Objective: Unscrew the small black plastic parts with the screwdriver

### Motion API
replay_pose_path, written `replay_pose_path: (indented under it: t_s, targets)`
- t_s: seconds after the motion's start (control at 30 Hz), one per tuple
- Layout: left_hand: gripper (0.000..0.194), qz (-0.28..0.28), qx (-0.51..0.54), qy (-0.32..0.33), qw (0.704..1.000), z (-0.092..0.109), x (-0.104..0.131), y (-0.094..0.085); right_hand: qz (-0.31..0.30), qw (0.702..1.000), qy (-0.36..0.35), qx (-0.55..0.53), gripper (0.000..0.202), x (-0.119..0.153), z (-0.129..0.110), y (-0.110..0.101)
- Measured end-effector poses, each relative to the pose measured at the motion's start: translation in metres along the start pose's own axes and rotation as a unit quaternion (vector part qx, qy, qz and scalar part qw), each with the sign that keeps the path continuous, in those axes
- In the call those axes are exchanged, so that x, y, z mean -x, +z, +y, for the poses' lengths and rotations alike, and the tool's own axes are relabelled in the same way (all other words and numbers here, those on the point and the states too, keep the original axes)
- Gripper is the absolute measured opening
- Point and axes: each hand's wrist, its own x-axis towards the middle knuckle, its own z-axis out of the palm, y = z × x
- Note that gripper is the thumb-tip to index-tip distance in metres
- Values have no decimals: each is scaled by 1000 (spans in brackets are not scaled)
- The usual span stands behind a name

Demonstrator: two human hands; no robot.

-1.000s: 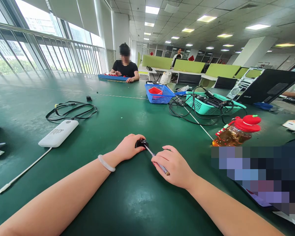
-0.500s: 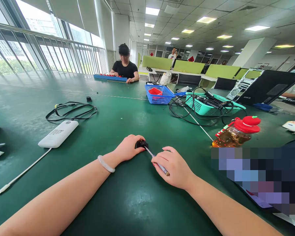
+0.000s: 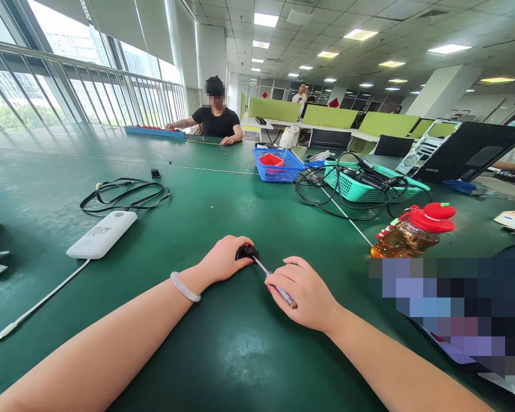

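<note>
My left hand [image 3: 224, 258] is closed around a small black block [image 3: 248, 252] on the green table [image 3: 240, 355], thumb on the near side and fingers over the far side. Between the fingers and thumb of my right hand [image 3: 302, 292] is a slim screwdriver [image 3: 288, 300] with a clear handle and a metal shaft. It slants up and to the left, and its tip meets the near right part of the black block. Exactly where the tip sits on the block is too small to tell.
On the left lie a white power bank [image 3: 102, 234] and a looped black cable [image 3: 124, 194]. A blue basket [image 3: 278, 171], a green basket [image 3: 356, 186] with cables and a red-lidded jar [image 3: 412, 234] stand to the right. Across the table sits a person [image 3: 218, 121] by a blue tray [image 3: 154, 132].
The person across the table has slid the blue tray to the left, arm now stretched toward it. My hands, the screwdriver and the black block have hardly moved.
</note>
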Motion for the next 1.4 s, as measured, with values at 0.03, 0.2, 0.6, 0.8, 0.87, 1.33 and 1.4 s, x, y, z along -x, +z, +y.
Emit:
replay_pose_path:
  t_s: [0.03, 0.2, 0.6, 0.8, 0.87, 1.33, 1.4]
  targets:
    - [32, 0, 0, -1, 1000, 0, 0, 0, 2, 1000, 0, 2, 14, 0, 0, 0]
    - [33, 0, 3, -1, 1000, 0, 0, 0, 8, 1000, 1, 0, 14, 0, -1, 0]
    - [29, -2, 1, -3, 1000, 0, 0, -1, 12, 1000, 10, -12, 14, -1, -1, -2]
    - [30, -7, 13, -11, 1000, 1, -1, -2, 13, 1000, 8, -23, 14, 0, 4, 0]
    - [30, -9, 16, -11, 1000, 1, -2, -3, 18, 999, 6, -28, 13, -1, 5, 1]
    - [32, -13, 26, -10, 1000, 0, -2, -3, 9, 996, 53, -77, 16, 0, 8, 0]
    - [32, -11, 23, -7, 1000, -1, -2, -2, 4, 994, 63, -87, 16, 1, 9, 1]
